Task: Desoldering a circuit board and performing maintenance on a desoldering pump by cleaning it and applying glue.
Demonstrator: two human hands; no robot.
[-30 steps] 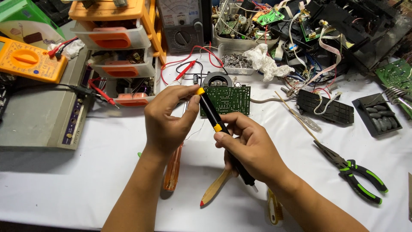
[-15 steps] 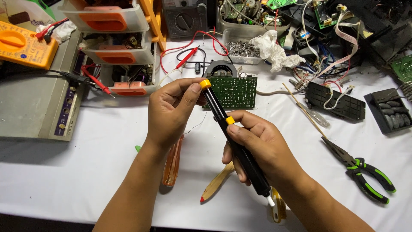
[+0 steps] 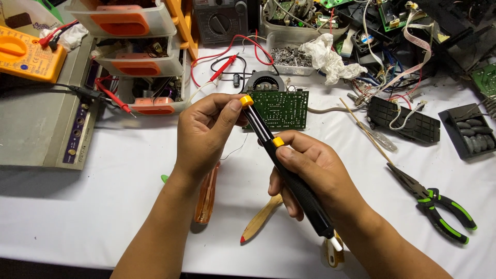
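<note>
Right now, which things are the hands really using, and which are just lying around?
In use:
- black tool with yellow rings, held by left hand and right hand

Lying about:
- green circuit board
- green-handled pliers
- orange screwdriver
- orange meter
- red probe leads
- crumpled white cloth

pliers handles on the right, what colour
Black with green trim on the pliers, seen in the head view.

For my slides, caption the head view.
Both hands, left and right, hold a black tool above a green circuit board.
</note>
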